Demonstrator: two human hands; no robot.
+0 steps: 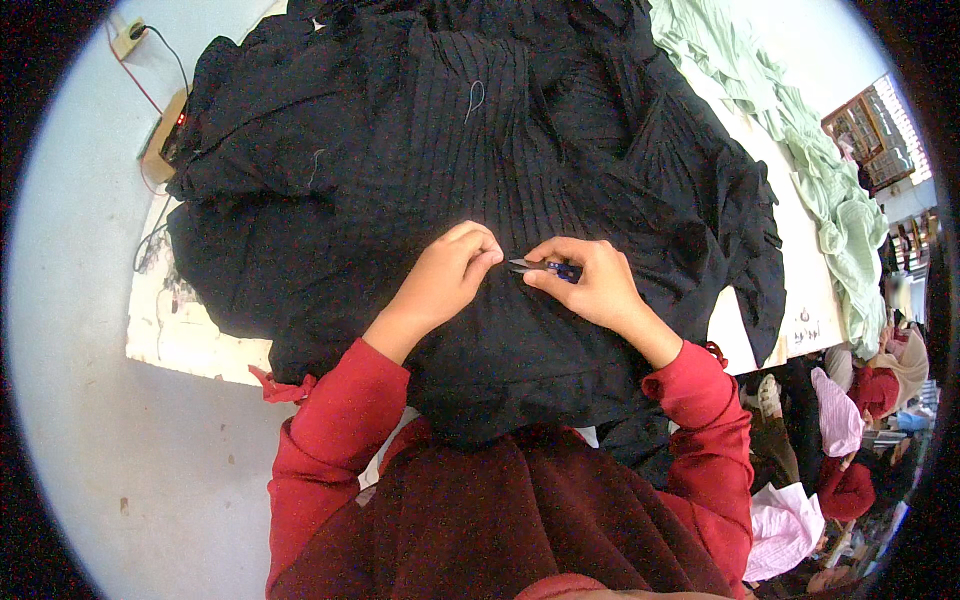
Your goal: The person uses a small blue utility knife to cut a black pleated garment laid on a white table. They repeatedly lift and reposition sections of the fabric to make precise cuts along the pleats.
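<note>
A black pleated garment (350,230) lies spread and rumpled before me, its narrow tucks running down the middle. My right hand (590,282) grips small blue-handled thread snips (565,271), whose pointed blades aim left. Just beyond those tips, my left hand (455,272) is closed in a pinch over the cloth. What its fingertips hold is too small to make out. A loose pale thread (474,98) curls on the upper pleats, and a fainter one (316,165) rests farther left.
Under the garment is a pale table (165,335). Light green fabric (835,225) trails along its right side. At the left edge sits a wooden box (163,140) with a red light, and a wall socket (128,38) has a black cord. People with pink cloth (785,530) are at lower right.
</note>
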